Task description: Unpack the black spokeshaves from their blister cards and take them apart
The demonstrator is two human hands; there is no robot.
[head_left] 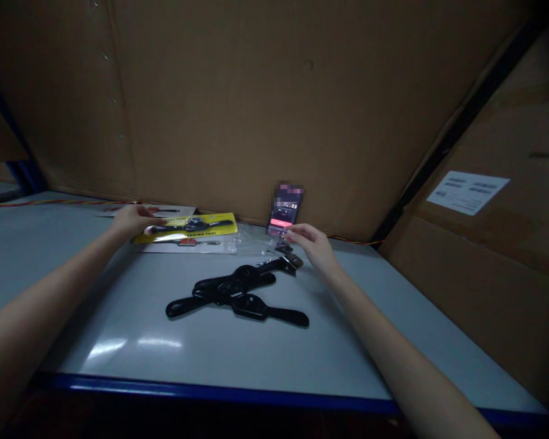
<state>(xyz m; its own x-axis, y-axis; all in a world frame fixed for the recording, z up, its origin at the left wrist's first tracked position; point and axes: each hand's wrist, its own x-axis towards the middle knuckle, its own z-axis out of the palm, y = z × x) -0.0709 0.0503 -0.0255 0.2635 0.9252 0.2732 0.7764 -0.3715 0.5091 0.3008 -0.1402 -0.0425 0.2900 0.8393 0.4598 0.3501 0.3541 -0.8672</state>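
Left hand (135, 221) at the yellow packet (216, 225), right hand (312, 240) beside the phone (285, 210), can't tell whether either grip holds anything

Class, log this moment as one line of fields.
left hand: at yellow package, left end | right hand: by phone, contact unclear | black tools: overlapping on table

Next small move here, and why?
I'd probably steady the yellow package with the left hand: that hand is right at the package's left end, while the right hand is farther off, near the phone.
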